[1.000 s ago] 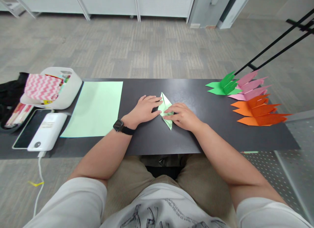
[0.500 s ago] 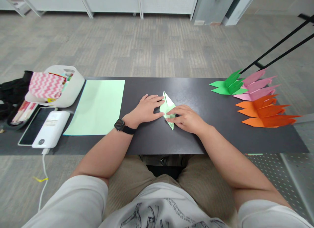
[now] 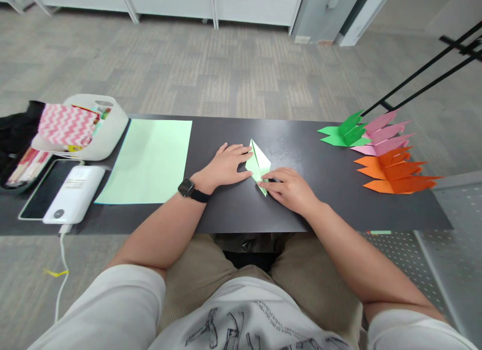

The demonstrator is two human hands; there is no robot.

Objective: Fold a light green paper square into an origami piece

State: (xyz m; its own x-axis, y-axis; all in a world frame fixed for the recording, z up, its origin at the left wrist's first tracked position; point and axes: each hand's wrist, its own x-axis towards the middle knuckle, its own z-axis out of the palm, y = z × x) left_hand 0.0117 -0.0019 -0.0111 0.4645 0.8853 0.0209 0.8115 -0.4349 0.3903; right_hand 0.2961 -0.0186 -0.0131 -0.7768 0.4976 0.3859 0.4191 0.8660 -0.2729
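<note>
At the left of the frame, your white basket holds a pink-and-white zigzag pouch and small colourful items too jumbled to name. Below it, a dark tray carries pink-and-white packs, next to a phone partly covered by a white power bank. Compared with the earlier frame, your right hand has slid down the folded pale green paper, baring more of its right side, while your left hand has barely changed place. The folded paper lies at the centre of the frame on the dark surface, between your hands. Your left fingers are open and spread, their tips touching its left side; your right fingers are bent onto its lower part, though you cannot tell whether they pinch it. Left of your hands lies a large light green sheet; at the right of the frame sit green, pink and orange folded shapes.
</note>
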